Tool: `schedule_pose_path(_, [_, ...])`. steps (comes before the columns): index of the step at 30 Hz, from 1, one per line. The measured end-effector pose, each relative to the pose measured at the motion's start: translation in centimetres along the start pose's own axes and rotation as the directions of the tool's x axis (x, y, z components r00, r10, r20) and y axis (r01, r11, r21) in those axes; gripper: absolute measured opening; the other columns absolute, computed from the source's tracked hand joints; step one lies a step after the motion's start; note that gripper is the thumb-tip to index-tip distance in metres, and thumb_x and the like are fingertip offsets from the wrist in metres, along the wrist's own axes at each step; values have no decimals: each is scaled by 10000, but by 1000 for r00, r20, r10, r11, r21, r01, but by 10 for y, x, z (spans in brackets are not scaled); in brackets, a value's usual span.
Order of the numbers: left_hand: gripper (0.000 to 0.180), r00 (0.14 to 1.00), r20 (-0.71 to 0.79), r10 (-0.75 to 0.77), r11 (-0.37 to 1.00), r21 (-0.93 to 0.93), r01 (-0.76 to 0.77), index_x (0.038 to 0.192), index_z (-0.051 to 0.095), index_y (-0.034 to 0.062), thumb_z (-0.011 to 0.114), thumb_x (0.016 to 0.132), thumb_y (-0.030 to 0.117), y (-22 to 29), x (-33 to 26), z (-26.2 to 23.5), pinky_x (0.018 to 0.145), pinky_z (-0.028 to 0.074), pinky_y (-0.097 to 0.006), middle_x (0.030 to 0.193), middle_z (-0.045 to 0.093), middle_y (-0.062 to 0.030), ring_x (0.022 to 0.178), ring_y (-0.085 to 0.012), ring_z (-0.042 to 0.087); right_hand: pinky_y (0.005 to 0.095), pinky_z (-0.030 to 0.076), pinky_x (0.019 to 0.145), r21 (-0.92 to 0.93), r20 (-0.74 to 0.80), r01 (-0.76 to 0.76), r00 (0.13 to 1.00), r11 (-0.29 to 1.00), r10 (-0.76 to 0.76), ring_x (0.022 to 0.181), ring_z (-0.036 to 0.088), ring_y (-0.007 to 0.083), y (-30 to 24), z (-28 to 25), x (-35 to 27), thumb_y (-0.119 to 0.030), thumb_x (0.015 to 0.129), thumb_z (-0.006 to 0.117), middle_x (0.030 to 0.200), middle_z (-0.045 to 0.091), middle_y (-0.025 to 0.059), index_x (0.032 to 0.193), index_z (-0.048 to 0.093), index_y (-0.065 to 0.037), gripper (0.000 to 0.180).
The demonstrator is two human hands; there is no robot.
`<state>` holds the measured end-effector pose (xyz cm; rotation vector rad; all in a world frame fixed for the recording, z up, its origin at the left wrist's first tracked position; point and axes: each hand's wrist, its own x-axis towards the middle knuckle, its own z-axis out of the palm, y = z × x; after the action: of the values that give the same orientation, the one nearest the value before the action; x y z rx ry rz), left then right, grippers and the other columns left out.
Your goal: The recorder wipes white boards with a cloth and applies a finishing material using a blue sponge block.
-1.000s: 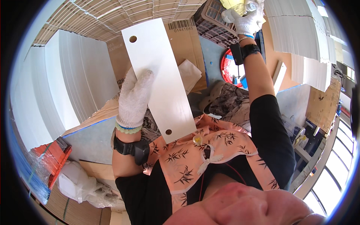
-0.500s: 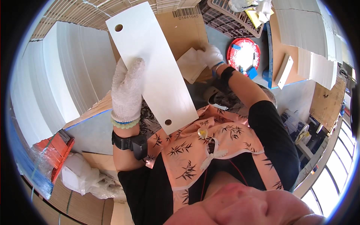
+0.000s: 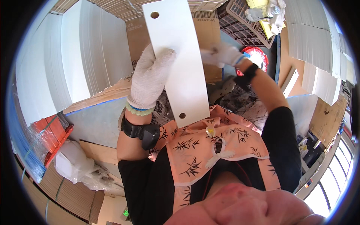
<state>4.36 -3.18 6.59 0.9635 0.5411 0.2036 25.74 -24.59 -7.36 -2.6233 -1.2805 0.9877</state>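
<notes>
A long white board (image 3: 183, 71) with a round hole near each end stands tilted in front of me. My left hand (image 3: 150, 77), in a white knit glove, is closed on its left edge, thumb across the front face. My right hand (image 3: 225, 55), also gloved in white, is at the board's right edge, its fingers bent and smeared by motion. Whatever those fingers hold is blurred and partly hidden by the board; a pale sheet was in them a moment earlier. The board's lower end is close to my pink apron (image 3: 210, 150).
Stacks of white panels stand at the left (image 3: 71, 56) and the far right (image 3: 315, 33). A cardboard box (image 3: 210, 32) is behind the board. Beyond my right hand are a red basin (image 3: 264, 60) and a brown plastic crate (image 3: 243, 22). A narrow white board (image 3: 289, 80) leans at the right.
The board has shifted right in view and stands more upright, still in my left hand. My right hand has moved to the board's edge, and the pale sheet no longer shows clearly.
</notes>
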Motion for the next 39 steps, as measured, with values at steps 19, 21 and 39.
schedule_pose_path(19, [342,932,359,41,970,211,-124,1282,571,4,570,977,161,-26,1,2,848,487,-256,1081,643,-32,958,-82,566,352,558,750,102,-612,504,712,858,-345,810,697,288,-135,-129,-32,-146,924,631,911,699,141,1048,699,-59,166])
schedule_pose_path(21, [333,951,311,-2,984,171,-54,1281,572,9,557,979,148,-34,6,-1,851,487,-262,1073,637,-18,945,-83,556,385,557,756,-2,-585,588,655,809,-478,855,674,336,-142,-119,-44,-130,878,641,950,702,133,1017,704,-93,158])
schedule_pose_path(39, [370,783,567,258,951,-7,-308,1331,530,-36,507,994,114,-16,0,11,957,479,-320,1202,629,-102,1097,-164,585,237,505,787,638,-751,665,649,389,123,865,621,107,-114,-179,-63,-102,995,579,963,679,27,1060,673,-14,144])
